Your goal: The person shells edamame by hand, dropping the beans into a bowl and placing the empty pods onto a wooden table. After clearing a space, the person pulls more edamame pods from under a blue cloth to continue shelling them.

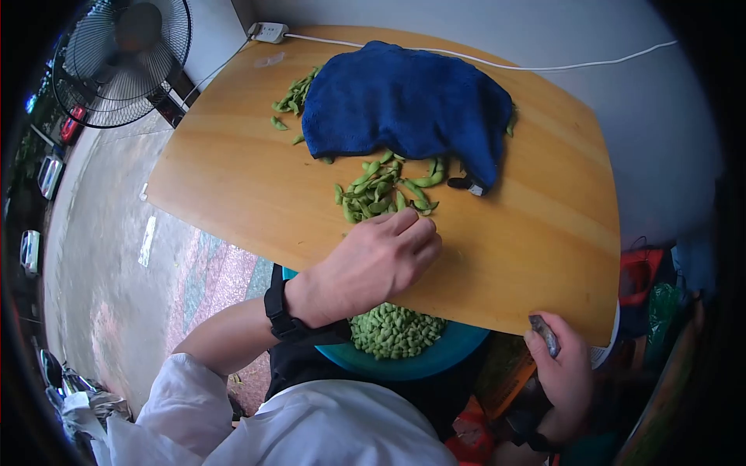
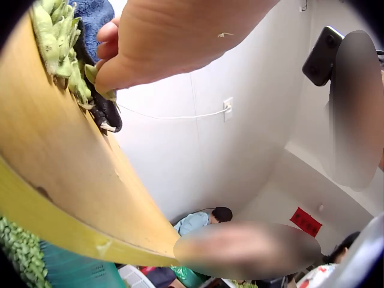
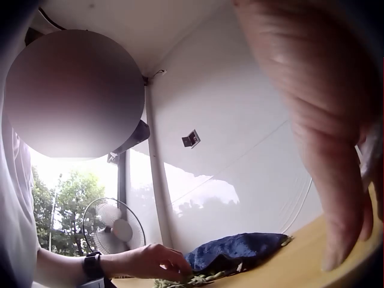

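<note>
My left hand (image 1: 381, 252) reaches over the table with bent fingers at the near edge of a pile of green soybean pods (image 1: 373, 189). In the left wrist view its thumb and fingers pinch a soybean pod (image 2: 91, 73), partly hidden by the thumb. At the table's near right corner, my right hand (image 1: 567, 365) grips a small, dark grey, elongated object (image 1: 545, 335) between thumb and fingers; its kind cannot be told. Below the table edge, a teal basin (image 1: 468, 344) holds many shelled green beans (image 1: 396, 330).
A dark blue cloth (image 1: 404, 101) covers part of the wooden table (image 1: 233, 186), with more pods (image 1: 294, 99) poking out at its left. A power strip (image 1: 270, 32) with a white cable lies at the back edge. A fan (image 1: 124, 58) stands at the far left.
</note>
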`<state>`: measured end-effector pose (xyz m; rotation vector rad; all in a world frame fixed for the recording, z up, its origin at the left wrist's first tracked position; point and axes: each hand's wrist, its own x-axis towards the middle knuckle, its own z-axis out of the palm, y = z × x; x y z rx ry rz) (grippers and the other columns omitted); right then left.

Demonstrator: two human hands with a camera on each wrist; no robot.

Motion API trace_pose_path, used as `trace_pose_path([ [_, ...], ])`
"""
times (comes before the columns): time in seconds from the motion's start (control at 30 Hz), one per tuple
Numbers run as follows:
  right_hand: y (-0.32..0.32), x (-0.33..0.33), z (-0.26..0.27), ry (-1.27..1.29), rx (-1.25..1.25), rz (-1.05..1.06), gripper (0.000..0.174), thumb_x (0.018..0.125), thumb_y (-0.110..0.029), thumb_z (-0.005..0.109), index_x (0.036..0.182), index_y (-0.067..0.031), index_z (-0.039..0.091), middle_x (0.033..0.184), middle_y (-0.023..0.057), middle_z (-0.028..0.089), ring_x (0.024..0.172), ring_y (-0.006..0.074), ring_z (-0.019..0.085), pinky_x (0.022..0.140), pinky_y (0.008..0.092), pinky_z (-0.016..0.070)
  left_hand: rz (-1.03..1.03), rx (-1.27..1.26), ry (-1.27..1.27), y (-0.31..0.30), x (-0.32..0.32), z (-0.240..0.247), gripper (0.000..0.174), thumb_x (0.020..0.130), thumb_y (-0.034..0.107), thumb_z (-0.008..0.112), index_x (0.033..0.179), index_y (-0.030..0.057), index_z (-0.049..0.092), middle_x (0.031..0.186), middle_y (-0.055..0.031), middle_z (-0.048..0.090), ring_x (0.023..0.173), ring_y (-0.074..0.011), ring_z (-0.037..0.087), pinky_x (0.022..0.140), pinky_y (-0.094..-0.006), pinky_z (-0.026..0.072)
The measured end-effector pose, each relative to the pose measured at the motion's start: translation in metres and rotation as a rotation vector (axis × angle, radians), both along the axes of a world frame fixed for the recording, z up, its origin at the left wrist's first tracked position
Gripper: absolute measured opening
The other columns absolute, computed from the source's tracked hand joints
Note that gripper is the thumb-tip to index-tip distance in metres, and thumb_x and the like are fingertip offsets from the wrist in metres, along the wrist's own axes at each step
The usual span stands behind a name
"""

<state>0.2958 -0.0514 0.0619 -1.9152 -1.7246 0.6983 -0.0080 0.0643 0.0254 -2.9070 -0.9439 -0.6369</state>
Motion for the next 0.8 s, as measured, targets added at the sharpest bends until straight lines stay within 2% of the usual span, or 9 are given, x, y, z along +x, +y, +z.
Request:
trace_pose_path([
  [0.07, 0.018, -0.021, -0.002, -0.005, 0.012, 0.097, 0.023, 0.095, -0.013, 0.070, 0.115, -0.0011, 0.071, 0.095, 0.0182, 0.071, 0.085, 0.0359, 0.069, 0.079, 0.0396, 0.0536, -0.066, -0.048, 0.082, -0.021, 0.000, -0.009, 0.039, 0.084, 0.011, 0.063, 0.121, 0.0000, 0.067, 0.110, -0.0102, 0.062, 0.102, -0.0249, 0.063, 0.085, -0.0352, 0.0574],
  [0.13, 0.037, -0.039, -0.007, 0.029, -0.049, 0.119, 0.021, 0.095, -0.012, 0.071, 0.113, -0.0006, 0.072, 0.094, 0.0166, 0.070, 0.082, 0.0337, 0.069, 0.077, 0.0396, 0.0535, -0.068, -0.037, -0.016, -0.035, -0.001, -0.024, 0.039, 0.082, 0.010, 0.065, 0.120, -0.0013, 0.068, 0.121, -0.0120, 0.063, 0.107, -0.0260, 0.065, 0.085, -0.0362, 0.0588],
  [0.17, 0.045, -0.047, -0.013, 0.088, -0.047, 0.136, 0.021, 0.093, -0.012, 0.073, 0.110, -0.0004, 0.073, 0.093, 0.0158, 0.071, 0.080, 0.0310, 0.070, 0.075, 0.0383, 0.0541, -0.063, -0.080, -0.098, -0.037, -0.002, -0.023, 0.043, 0.076, 0.005, 0.071, 0.119, -0.0016, 0.070, 0.121, -0.0127, 0.065, 0.105, -0.0276, 0.067, 0.082, -0.0370, 0.0598],
  [0.2, 0.052, -0.054, -0.019, 0.145, -0.044, 0.155, 0.020, 0.092, -0.013, 0.075, 0.107, -0.0003, 0.073, 0.092, 0.0150, 0.072, 0.079, 0.0284, 0.070, 0.074, 0.0370, 0.0548, -0.066, -0.084, -0.095, -0.039, -0.001, -0.028, 0.043, 0.076, 0.005, 0.071, 0.119, -0.0016, 0.070, 0.121, -0.0127, 0.065, 0.105, -0.0276, 0.067, 0.082, -0.0370, 0.0598],
  [0.27, 0.067, -0.068, -0.026, 0.203, -0.099, 0.131, 0.020, 0.091, -0.013, 0.077, 0.105, -0.0001, 0.074, 0.089, 0.0141, 0.073, 0.077, 0.0251, 0.071, 0.072, 0.0356, 0.0552, 0.052, -0.147, -0.355, -0.042, 0.005, -0.041, 0.036, 0.076, 0.004, 0.070, 0.112, 0.0006, 0.068, 0.109, -0.0102, 0.064, 0.101, -0.0264, 0.065, 0.081, -0.0370, 0.0579],
  [0.4, 0.079, -0.076, -0.032, 0.244, -0.159, 0.143, 0.021, 0.089, -0.016, 0.080, 0.101, -0.0001, 0.075, 0.082, 0.0127, 0.076, 0.071, 0.0184, 0.073, 0.067, 0.0323, 0.0560, 0.169, -0.251, -0.495, -0.047, 0.015, -0.042, 0.033, 0.078, -0.001, 0.075, 0.109, 0.0023, 0.066, 0.102, -0.0103, 0.065, 0.095, -0.0290, 0.066, 0.079, -0.0388, 0.0564],
  [0.5, 0.083, -0.076, -0.036, 0.265, -0.193, 0.156, 0.022, 0.087, -0.017, 0.082, 0.099, -0.0001, 0.075, 0.081, 0.0135, 0.076, 0.070, 0.0188, 0.073, 0.068, 0.0323, 0.0560, 0.197, -0.291, -0.524, -0.045, 0.016, -0.038, 0.033, 0.080, 0.000, 0.078, 0.109, 0.0029, 0.063, 0.101, -0.0110, 0.066, 0.094, -0.0306, 0.066, 0.078, -0.0401, 0.0551],
  [0.57, 0.084, -0.077, -0.036, 0.267, -0.191, 0.159, 0.022, 0.087, -0.017, 0.082, 0.099, -0.0003, 0.075, 0.081, 0.0137, 0.076, 0.070, 0.0192, 0.073, 0.068, 0.0324, 0.0560, 0.216, -0.261, -0.537, -0.044, 0.018, -0.036, 0.036, 0.073, 0.006, 0.086, 0.103, 0.0038, 0.066, 0.097, -0.0110, 0.069, 0.084, -0.0314, 0.068, 0.071, -0.0398, 0.0550],
  [0.8, 0.090, -0.081, -0.032, 0.209, -0.211, 0.163, 0.019, 0.086, -0.015, 0.081, 0.094, 0.0006, 0.074, 0.076, 0.0145, 0.074, 0.066, 0.0209, 0.071, 0.064, 0.0348, 0.0540, 0.199, -0.269, -0.478, -0.041, 0.018, -0.035, 0.037, 0.072, 0.005, 0.085, 0.103, 0.0044, 0.066, 0.097, -0.0099, 0.068, 0.085, -0.0304, 0.067, 0.071, -0.0392, 0.0549],
])
